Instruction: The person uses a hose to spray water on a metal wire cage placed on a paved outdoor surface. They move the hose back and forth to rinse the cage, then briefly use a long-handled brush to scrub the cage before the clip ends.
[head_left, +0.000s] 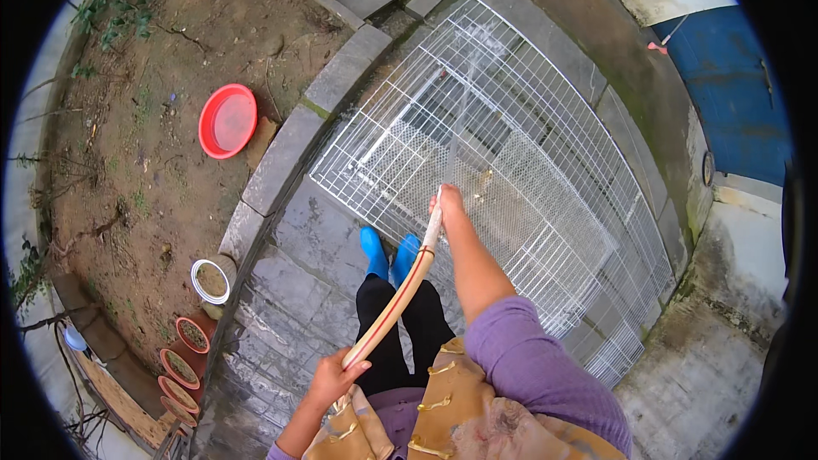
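Note:
A cream hose (394,305) with a red stripe runs up between my two hands. My left hand (331,377) is wrapped round its lower part near my waist. Farther out, my right hand (448,201) grips the whitish front end of the hose. Water (457,123) sprays from that end onto a large wire cage (528,166) lying on the paving in front of me. Inside or beneath the cage's bars, finer wire mesh panels (520,196) show; which of the two I cannot tell.
To the left, a stone kerb (285,153) borders a soil bed with a red basin (228,121), a white pot (213,279) and several terracotta pots (181,368). My blue boots (373,251) stand on wet paving (290,290) by the cage's near edge. A blue door (728,89) is at right.

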The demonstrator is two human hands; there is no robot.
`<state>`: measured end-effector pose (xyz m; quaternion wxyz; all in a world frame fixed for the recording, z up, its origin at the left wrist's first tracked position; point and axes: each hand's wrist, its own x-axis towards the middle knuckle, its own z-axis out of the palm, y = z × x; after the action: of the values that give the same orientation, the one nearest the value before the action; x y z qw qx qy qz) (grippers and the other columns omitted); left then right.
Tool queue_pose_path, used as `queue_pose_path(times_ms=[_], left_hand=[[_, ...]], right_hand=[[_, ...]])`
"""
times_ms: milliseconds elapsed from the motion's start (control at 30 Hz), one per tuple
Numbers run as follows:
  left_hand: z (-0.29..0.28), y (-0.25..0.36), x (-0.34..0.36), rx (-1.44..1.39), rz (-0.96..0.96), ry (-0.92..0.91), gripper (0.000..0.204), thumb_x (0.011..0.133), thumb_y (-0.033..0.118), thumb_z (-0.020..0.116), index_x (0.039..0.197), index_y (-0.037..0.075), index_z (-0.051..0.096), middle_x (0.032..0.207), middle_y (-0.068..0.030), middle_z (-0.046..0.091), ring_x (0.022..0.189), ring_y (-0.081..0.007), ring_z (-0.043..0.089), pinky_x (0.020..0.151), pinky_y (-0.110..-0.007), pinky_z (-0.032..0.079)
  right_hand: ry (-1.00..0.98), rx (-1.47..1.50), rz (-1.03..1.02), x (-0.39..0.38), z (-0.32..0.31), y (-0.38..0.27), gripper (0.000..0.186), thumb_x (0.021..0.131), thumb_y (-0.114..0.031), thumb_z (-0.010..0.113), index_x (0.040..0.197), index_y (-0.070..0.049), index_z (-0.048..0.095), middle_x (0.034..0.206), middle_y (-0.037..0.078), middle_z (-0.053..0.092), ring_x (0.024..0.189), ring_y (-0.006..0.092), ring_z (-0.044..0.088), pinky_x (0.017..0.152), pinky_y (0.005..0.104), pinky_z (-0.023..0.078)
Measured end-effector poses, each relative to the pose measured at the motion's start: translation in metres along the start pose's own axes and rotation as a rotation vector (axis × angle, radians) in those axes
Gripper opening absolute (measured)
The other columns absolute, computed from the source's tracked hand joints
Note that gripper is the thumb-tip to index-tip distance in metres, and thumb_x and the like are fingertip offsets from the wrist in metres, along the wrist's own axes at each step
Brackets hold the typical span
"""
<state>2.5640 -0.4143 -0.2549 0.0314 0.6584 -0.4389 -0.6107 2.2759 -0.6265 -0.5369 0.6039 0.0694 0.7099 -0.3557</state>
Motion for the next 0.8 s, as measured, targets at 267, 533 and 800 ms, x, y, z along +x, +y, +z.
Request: queue_pose_path(times_ms=[267, 533, 800], left_hand=[[-0.022, 0.021, 0.069, -0.015, -0.018, -0.056, 0.035, 0.079, 0.032, 0.072, 0.095, 0.002, 0.063, 0.059, -0.0118, 0.057, 0.052, -0.0155, 0.052, 0.053, -0.032, 0.045], [-0.035, 0.028, 0.089, 0.028, -0.021, -0.077, 0.033, 0.078, 0.033, 0.072, 0.086, 0.003, 0.061, 0.059, -0.0144, 0.053, 0.052, -0.0280, 0.053, 0.053, -0.034, 0.044], [-0.040, 0.022, 0.096, 0.095, -0.037, -0.167, 0.040, 0.079, 0.043, 0.067, 0.086, 0.005, 0.060, 0.068, -0.0185, 0.055, 0.066, -0.0402, 0.056, 0.056, -0.040, 0.044]], right_hand=[[0.071, -0.178, 0.008, 0.062, 0.044, -0.019, 0.024, 0.094, -0.027, 0.037, 0.099, -0.004, 0.041, 0.062, 0.010, 0.047, 0.045, 0.0208, 0.048, 0.039, 0.0367, 0.045], [0.077, -0.213, 0.029, 0.083, 0.056, -0.020, 0.020, 0.093, -0.022, 0.032, 0.096, -0.004, 0.042, 0.061, 0.009, 0.047, 0.043, 0.0200, 0.047, 0.037, 0.0353, 0.045], [0.186, -0.196, 0.030, 0.078, 0.030, -0.011, 0.021, 0.093, -0.022, 0.036, 0.098, -0.003, 0.044, 0.063, 0.009, 0.048, 0.044, 0.0201, 0.048, 0.037, 0.0355, 0.045]])
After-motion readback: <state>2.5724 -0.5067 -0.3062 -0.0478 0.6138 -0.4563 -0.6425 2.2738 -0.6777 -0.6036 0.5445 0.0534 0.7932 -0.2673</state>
